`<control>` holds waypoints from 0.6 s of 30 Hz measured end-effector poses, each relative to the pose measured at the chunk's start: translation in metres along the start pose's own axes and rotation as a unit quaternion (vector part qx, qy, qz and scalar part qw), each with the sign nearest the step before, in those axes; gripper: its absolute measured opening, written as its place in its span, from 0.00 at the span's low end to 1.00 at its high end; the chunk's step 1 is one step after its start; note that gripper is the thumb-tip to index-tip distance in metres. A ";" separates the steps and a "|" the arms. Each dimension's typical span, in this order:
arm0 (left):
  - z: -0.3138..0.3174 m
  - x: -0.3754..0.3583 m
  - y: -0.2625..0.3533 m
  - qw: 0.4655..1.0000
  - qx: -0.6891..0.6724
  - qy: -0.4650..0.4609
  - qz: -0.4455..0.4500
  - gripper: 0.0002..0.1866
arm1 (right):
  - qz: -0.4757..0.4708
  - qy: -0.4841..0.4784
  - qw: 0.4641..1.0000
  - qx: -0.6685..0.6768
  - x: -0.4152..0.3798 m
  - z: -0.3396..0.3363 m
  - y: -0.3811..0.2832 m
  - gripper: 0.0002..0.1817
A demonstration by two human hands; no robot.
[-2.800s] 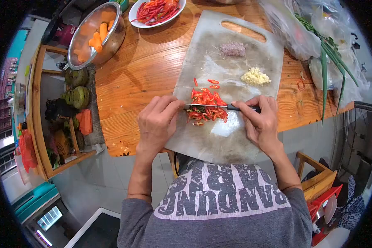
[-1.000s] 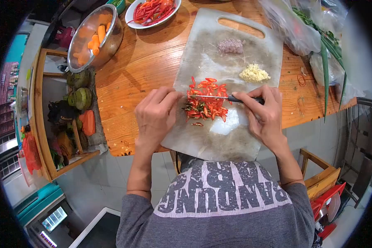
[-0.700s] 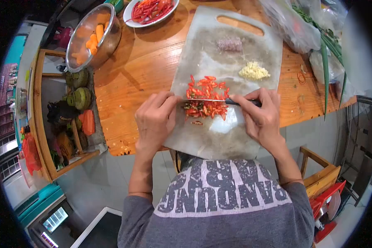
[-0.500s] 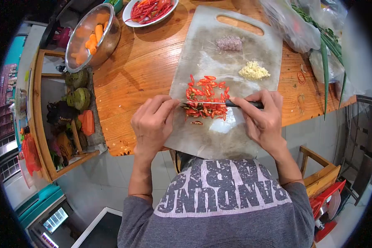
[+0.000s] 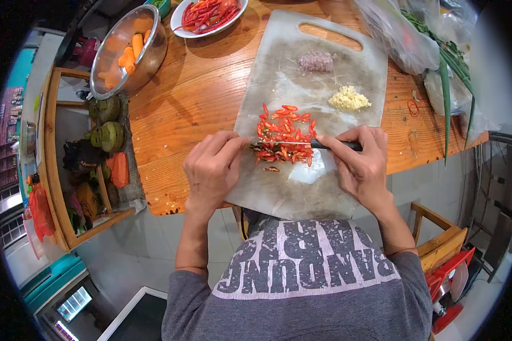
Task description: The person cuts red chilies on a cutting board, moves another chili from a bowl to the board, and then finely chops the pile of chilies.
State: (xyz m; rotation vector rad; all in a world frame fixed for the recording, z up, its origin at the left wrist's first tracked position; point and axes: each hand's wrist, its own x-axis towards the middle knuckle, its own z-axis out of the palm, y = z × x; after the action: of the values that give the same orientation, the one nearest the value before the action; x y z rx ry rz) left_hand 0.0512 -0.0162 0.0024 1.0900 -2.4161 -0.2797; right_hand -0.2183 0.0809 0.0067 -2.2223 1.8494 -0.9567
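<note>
A black-handled knife [image 5: 342, 145] lies crosswise over the chopped red chillies [image 5: 285, 120] on a worn, pale cutting board [image 5: 261, 193]. My right hand [image 5: 367, 162] is wrapped round its handle, index finger stretched toward the blade. At the other end, the fingers of my left hand [image 5: 213, 167] pinch the blade's tip. The thin blade rests among the chilli pieces, partly hidden by them. Farther up the board are a heap of minced pale-yellow garlic [image 5: 350, 99] and a small mound of finely chopped purplish shallot [image 5: 317, 61].
A metal bowl [image 5: 145, 68] with peeled carrots stands at the back left, beside a white plate [image 5: 178, 28] of whole red chillies. Plastic bags [image 5: 407, 42] and spring onions [image 5: 446, 102] lie at the right edge. A wooden shelf [image 5: 60, 165] with vegetables is at left.
Both hands and the knife stay almost in place over the chillies. The whole view has shifted very slightly.
</note>
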 end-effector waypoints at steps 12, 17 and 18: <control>0.003 0.000 -0.001 1.000 -0.017 0.012 -0.009 0.08 | 0.014 -0.012 1.000 0.004 -0.005 0.007 0.004 0.23; 0.004 0.001 -0.001 1.000 -0.004 0.021 0.010 0.08 | 0.009 -0.004 1.000 0.003 -0.001 0.003 0.003 0.21; 0.004 -0.001 0.000 1.000 -0.004 0.017 0.012 0.08 | 0.014 -0.013 1.000 0.006 -0.003 0.003 0.003 0.21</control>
State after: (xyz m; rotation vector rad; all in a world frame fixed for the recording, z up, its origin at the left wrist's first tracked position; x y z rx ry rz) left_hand 0.0504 -0.0154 -0.0012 1.0528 -2.3944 -0.2603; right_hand -0.2193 0.0823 0.0020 -2.1854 1.8539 -0.9278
